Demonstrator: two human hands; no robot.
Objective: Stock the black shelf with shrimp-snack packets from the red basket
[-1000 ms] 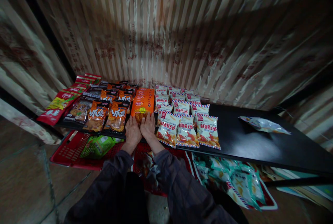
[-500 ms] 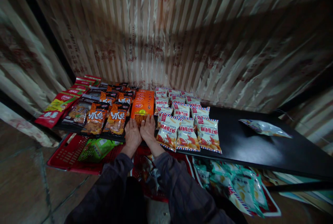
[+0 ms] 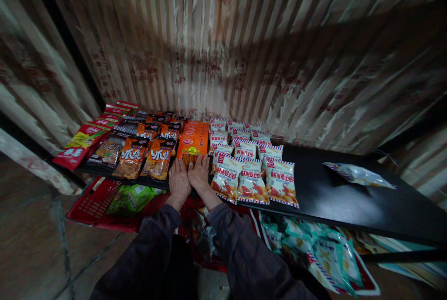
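Observation:
Both hands rest side by side on the front of an orange snack pack [image 3: 193, 138] in a row on the black shelf. My left hand [image 3: 179, 180] lies with its fingers stretched over the pack's lower left part. My right hand [image 3: 199, 174] covers its lower right part, fingers extended too. Black and orange snack bags [image 3: 157, 159] stand just left of my left hand. White bags with red lettering [image 3: 225, 176] are lined up in rows to the right of my right hand. The pack's lower edge is hidden beneath my fingers.
Red snack bags [image 3: 83, 144] lie at the shelf's left end. One bag [image 3: 359, 175] lies alone on the right part of the black shelf [image 3: 321, 195]. Below are a red basket [image 3: 84, 207] with a green bag [image 3: 134, 197] and teal-and-white bags [image 3: 328, 251]. Striped sheeting [image 3: 209, 35] hangs behind.
The view has shifted slightly, so the shelf and bags sit a little further right. My hands stay on the orange pack with little visible movement.

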